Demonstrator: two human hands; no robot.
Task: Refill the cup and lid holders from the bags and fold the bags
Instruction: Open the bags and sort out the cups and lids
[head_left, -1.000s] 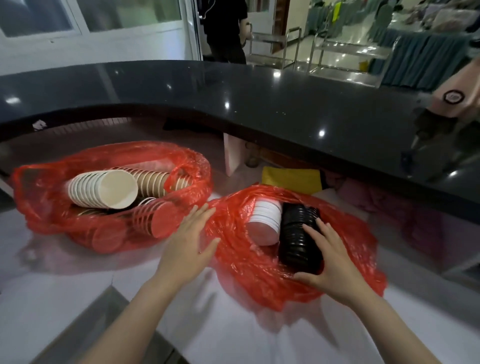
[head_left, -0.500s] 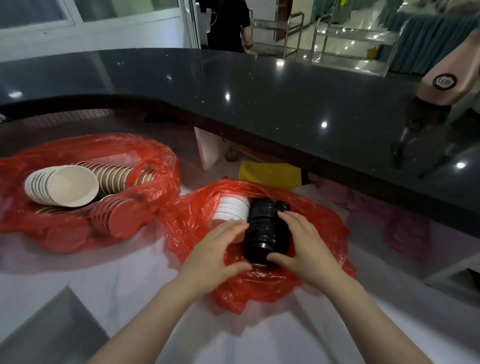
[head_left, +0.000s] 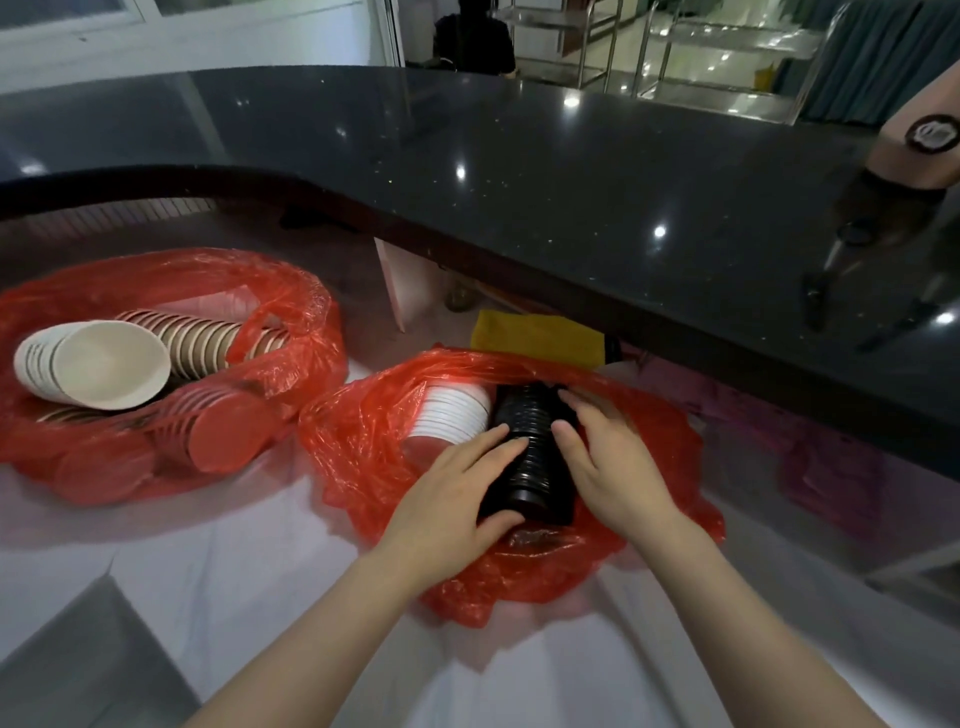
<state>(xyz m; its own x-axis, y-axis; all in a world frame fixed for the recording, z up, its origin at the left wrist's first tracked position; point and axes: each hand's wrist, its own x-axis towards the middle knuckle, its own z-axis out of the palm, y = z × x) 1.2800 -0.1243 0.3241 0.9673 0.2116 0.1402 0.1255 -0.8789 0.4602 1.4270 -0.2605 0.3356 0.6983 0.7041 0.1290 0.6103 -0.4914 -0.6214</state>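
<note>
Two red plastic bags lie on the pale lower counter. The right bag (head_left: 363, 447) holds a stack of black lids (head_left: 530, 457) lying on its side and a stack of white lids (head_left: 449, 418) beside it. My left hand (head_left: 447, 504) clasps the black stack from the left and my right hand (head_left: 608, 467) clasps it from the right. The left bag (head_left: 291, 291) holds sleeves of paper cups (head_left: 109, 364) lying flat, white insides facing me, and more cups under the red film.
A curved black countertop (head_left: 519, 171) overhangs the far side. A yellow cloth (head_left: 540, 338) lies under it behind the right bag. A pink object with a round black logo (head_left: 919, 150) stands at the far right. A person in dark clothes stands beyond the counter.
My left hand left the spot between the bags and closed on the black lid stack. My right hand slid up along the stack's right side. The view moved closer.
</note>
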